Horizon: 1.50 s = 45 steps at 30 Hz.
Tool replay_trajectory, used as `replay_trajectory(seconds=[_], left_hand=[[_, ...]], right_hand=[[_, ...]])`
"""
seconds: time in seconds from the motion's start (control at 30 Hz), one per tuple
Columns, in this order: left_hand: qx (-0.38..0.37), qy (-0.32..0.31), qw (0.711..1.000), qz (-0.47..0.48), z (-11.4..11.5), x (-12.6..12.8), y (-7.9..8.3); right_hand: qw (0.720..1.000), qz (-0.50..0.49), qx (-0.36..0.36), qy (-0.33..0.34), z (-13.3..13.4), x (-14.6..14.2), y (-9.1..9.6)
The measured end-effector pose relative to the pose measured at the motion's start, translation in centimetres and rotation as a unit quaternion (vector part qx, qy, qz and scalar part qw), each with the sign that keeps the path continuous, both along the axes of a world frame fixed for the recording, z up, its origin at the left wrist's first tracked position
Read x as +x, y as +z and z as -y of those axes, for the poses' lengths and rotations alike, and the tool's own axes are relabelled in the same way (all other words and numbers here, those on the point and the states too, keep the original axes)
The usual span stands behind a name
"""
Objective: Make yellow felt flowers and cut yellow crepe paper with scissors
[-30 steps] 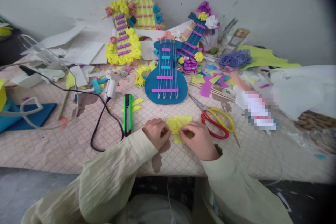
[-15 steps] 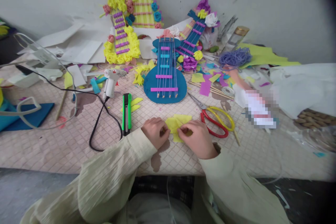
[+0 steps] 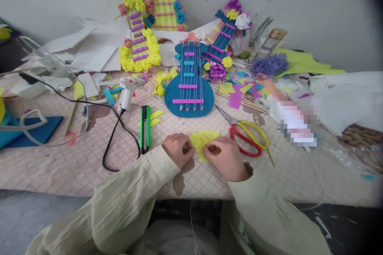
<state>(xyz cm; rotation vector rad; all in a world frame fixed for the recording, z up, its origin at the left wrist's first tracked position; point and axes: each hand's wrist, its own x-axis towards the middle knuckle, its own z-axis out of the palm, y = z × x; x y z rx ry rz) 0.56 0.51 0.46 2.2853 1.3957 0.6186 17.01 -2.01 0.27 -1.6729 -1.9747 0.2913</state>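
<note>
A yellow felt piece [image 3: 203, 140] lies on the tiled tabletop [image 3: 89, 159] near the front edge. My left hand [image 3: 177, 149] is curled, its fingertips pinching the felt's left edge. My right hand [image 3: 224, 157] is closed too, pinching the felt's lower right part. Both wear pale green sleeves. Just behind the felt stands a blue felt guitar [image 3: 189, 87] with purple bars and strings.
Red and yellow scissors [image 3: 248, 137] lie right of my hands, a green utility knife [image 3: 145, 127] to the left, and a white glue gun [image 3: 127, 93] with a black cord [image 3: 113, 139]. Flowered guitars [image 3: 139, 40] lean on the wall. Felt scraps, sticks and purple cord [image 3: 269, 64] clutter the right.
Both hands stay on the yellow felt with only slight finger shifts. The view has moved a little.
</note>
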Motion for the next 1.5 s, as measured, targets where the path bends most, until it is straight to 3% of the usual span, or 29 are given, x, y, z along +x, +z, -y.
replay_trajectory(seconds=[0.27, 0.4, 0.7, 0.9, 1.13, 1.27, 1.37, 1.5], left_hand=[[0.018, 0.033, 0.998, 0.047, 0.2, 0.0, -0.5], [0.03, 0.033, 0.997, 0.057, 0.3, -0.1, -0.7], [0.017, 0.034, 0.997, 0.06, 0.3, -0.2, -0.7], [-0.028, 0.0, 0.993, 0.114, -0.1, -0.9, -0.7], [-0.03, 0.0, 0.991, 0.129, -0.2, -1.4, -1.0], [-0.02, 0.004, 0.989, 0.145, -0.2, -1.3, -1.2], [-0.015, 0.001, 0.99, 0.139, -0.2, -1.3, -1.2], [-0.01, 0.0, 0.99, 0.143, -0.1, -1.5, -1.0]], right_hand=[[0.997, -0.061, -0.009, -0.035, 0.1, -0.1, 0.4], [0.998, -0.041, -0.011, -0.044, 0.0, -0.3, 0.4], [0.993, -0.102, -0.059, -0.002, -0.1, 0.7, 0.9], [0.986, -0.134, -0.093, 0.017, -0.1, 1.1, 0.9], [0.989, -0.127, -0.063, 0.037, 0.0, 1.1, 0.7], [0.993, -0.109, 0.029, 0.038, -0.3, 1.4, 1.3], [0.993, -0.062, 0.055, 0.083, -1.6, 1.1, 2.3], [0.981, 0.006, -0.053, 0.184, -4.5, -0.2, 3.4]])
